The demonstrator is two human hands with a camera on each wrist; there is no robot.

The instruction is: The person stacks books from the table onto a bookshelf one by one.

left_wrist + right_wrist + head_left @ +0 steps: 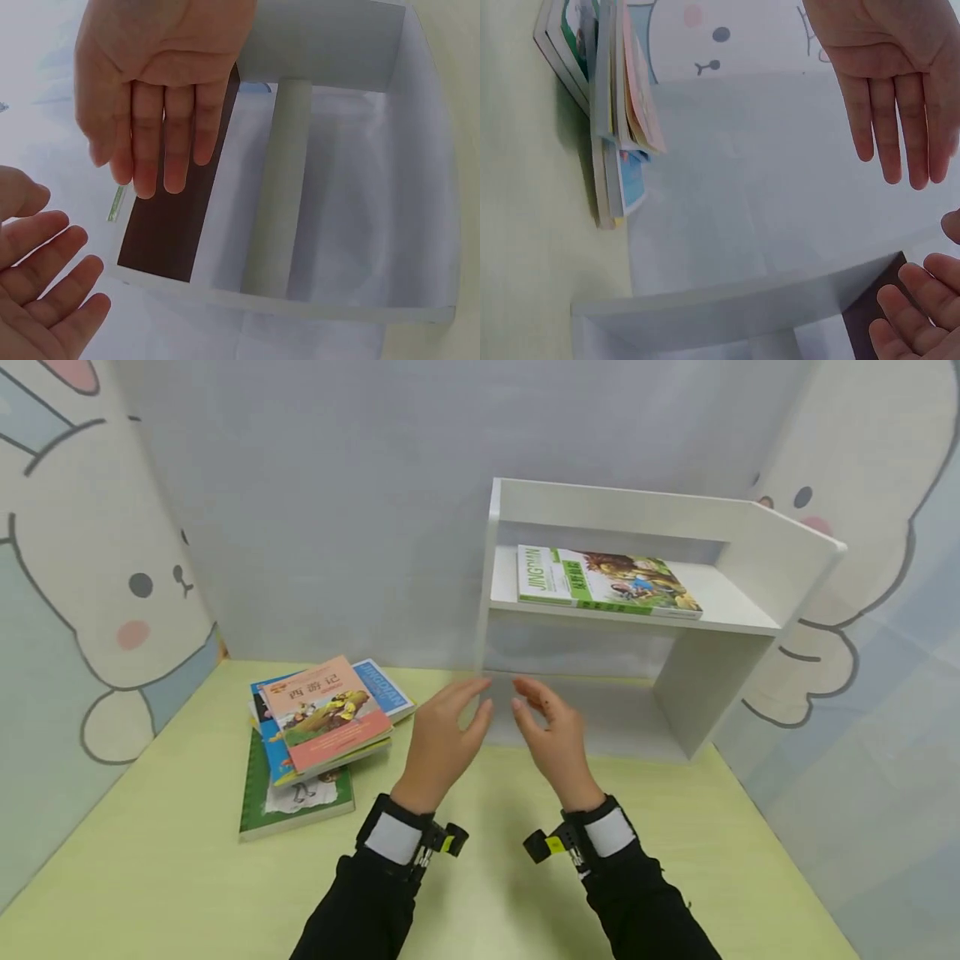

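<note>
Both hands hover over the table before a white two-tier shelf (750, 693), palms turned toward each other, fingertips apart. Nothing is in my left hand (442, 739), whose fingers look nearly straight in the left wrist view. My right hand (553, 739) is likewise bare, its fingers extended in the right wrist view. On the shelf's upper board lies a book (611, 583) with a green and white cover. Left of my left hand sits an uneven stack of books, topped by a pink book (330, 714); a green book (258, 806) is at its bottom.
The pale yellow-green table (187, 885) runs up to a grey back wall (315, 527). Cartoon-printed side panels (97, 577) flank it on both sides. A blue-covered book (384, 685) juts out of the stack toward the shelf.
</note>
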